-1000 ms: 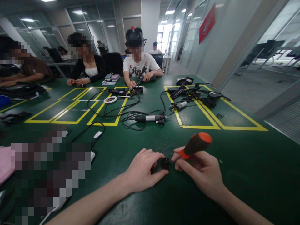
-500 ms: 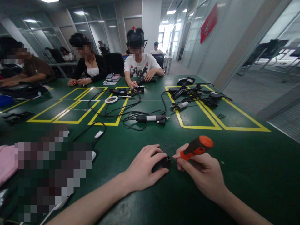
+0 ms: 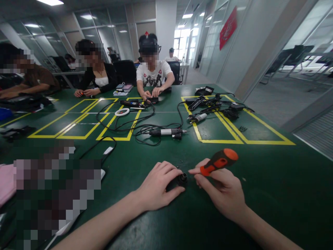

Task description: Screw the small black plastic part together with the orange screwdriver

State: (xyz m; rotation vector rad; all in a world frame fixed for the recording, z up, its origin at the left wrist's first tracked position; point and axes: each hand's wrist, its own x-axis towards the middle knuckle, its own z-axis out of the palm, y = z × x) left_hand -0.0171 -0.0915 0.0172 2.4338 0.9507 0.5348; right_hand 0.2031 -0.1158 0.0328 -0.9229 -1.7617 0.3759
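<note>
On the green table point(image 3: 145, 229), my left hand point(image 3: 158, 187) is closed around a small black part point(image 3: 182, 178) with a round metal-rimmed opening at its right end. The palm and fingers hide most of that part. My right hand point(image 3: 223, 191) grips a screwdriver point(image 3: 220, 162) with an orange and dark handle, tilted with its butt up to the right. The screwdriver's shaft and tip cannot be made out. The right fingertips are just right of the black part, apart from it. Tiny dark bits, perhaps screws point(image 3: 181, 161), lie just beyond the left fingers.
Ahead lies a grey and black electric screwdriver point(image 3: 166, 132) with coiled cable. Black tools and cords point(image 3: 215, 102) fill the yellow-taped area at right, near a small coil of springs point(image 3: 242, 128). A white tape ring point(image 3: 122, 112) lies farther left. Co-workers sit across the table.
Another tiny dark bit now shows beside my left fingertips. Both my hands keep nearly the same pose. The co-worker opposite has brought both hands together over a small black object.
</note>
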